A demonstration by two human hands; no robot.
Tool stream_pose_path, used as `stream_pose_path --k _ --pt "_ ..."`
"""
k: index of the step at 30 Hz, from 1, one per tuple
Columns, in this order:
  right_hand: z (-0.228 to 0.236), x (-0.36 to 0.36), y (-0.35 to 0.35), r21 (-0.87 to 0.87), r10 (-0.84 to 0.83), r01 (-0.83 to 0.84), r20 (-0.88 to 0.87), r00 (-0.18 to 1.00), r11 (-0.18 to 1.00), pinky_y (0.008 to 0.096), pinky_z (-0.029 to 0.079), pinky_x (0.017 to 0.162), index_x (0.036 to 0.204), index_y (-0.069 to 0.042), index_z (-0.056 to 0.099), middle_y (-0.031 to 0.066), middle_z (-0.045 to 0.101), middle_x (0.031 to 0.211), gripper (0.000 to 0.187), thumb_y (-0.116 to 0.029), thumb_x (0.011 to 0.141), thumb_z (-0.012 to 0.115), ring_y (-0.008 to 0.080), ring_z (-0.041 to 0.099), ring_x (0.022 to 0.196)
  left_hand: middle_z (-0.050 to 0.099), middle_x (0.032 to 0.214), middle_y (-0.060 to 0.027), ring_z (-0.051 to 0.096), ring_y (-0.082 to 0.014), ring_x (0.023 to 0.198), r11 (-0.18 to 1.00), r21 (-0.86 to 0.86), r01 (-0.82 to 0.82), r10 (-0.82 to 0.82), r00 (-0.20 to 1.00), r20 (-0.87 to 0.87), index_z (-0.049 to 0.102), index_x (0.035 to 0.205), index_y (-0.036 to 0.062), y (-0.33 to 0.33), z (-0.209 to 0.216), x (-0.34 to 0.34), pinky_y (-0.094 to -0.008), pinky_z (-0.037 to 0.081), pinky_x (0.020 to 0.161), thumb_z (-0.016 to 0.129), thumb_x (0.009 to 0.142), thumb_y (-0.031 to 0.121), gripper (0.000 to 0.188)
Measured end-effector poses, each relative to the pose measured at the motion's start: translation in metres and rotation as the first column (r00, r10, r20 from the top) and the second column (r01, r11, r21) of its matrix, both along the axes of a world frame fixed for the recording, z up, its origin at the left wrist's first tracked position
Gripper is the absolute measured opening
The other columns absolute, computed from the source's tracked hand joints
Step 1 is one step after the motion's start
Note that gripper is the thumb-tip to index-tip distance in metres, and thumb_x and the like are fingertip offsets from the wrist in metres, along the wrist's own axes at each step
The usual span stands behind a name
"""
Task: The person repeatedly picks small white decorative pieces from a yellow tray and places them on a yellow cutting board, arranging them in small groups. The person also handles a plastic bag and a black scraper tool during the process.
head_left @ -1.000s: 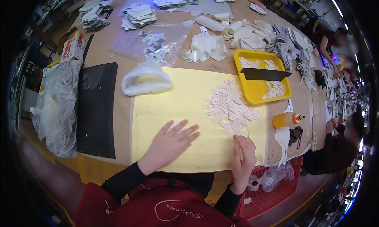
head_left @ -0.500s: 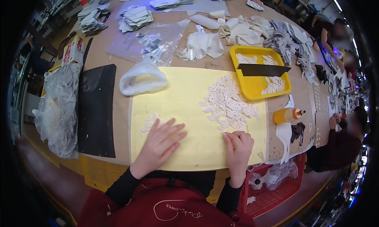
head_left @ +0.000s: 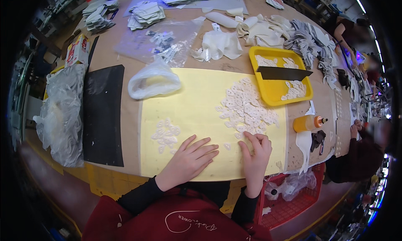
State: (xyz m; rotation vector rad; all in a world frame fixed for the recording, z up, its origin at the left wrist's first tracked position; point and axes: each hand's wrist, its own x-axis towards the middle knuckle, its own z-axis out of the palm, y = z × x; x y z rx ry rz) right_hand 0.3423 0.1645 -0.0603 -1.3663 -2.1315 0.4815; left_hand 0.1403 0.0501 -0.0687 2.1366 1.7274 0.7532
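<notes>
A large pile of small pale, flat pieces with holes (head_left: pixel 248 107) lies on a yellow sheet (head_left: pixel 197 98). My right hand (head_left: pixel 256 153) is at the pile's near edge, thumb and forefinger apart, with no piece visible between them. One loose pale piece (head_left: pixel 227 146) lies between my hands. My left hand (head_left: pixel 190 161) rests palm down with its fingers stretched out on the sheet and holds nothing. Just beyond it to the left is a smaller group of the same pieces (head_left: pixel 165 134).
A yellow tray (head_left: pixel 279 99) with a black divider (head_left: pixel 284 73) holds more pieces at right. Near it stands an orange-capped bottle (head_left: pixel 305 123). An open plastic bag (head_left: pixel 153 82) and a black mat (head_left: pixel 103 123) lie left. Fabric stacks (head_left: pixel 144 15) fill the back. Below right is a red basket (head_left: pixel 293 207).
My left hand has moved right, away from the small group, uncovering it. My right thumb and forefinger have parted and reached the pile's edge. A single piece now shows between my hands.
</notes>
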Motion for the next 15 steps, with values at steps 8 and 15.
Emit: stream_pose_path --k 8,15 --pt "-0.004 -0.007 0.004 0.048 0.052 -0.054 0.045 0.998 0.997 0.0391 0.041 0.086 0.101 -0.008 0.072 0.0061 0.061 0.101 0.019 -0.012 0.083 0.08 0.026 0.057 0.097 0.061 0.143 0.0005 0.052 -0.0236 0.138 1.0 0.03 0.01 -0.011 0.999 0.03 0.066 0.131 0.0146 0.015 0.009 0.022 -0.0466 0.039 0.114 0.07 0.095 0.022 0.037" --pt "0.001 -0.012 0.007 0.013 0.118 -0.119 0.044 0.992 0.993 0.0405 0.04 0.083 0.101 -0.008 0.069 0.0061 0.062 0.1 0.02 -0.013 0.085 0.079 0.0263 0.058 0.096 0.066 0.131 -0.0005 0.056 -0.0229 0.131 0.999 0.039 0.016 -0.019 0.997 0.07 0.07 0.123 0.0135 0.015 -0.001 0.019 -0.0432 0.042 0.107 0.071 0.095 0.019 0.029"
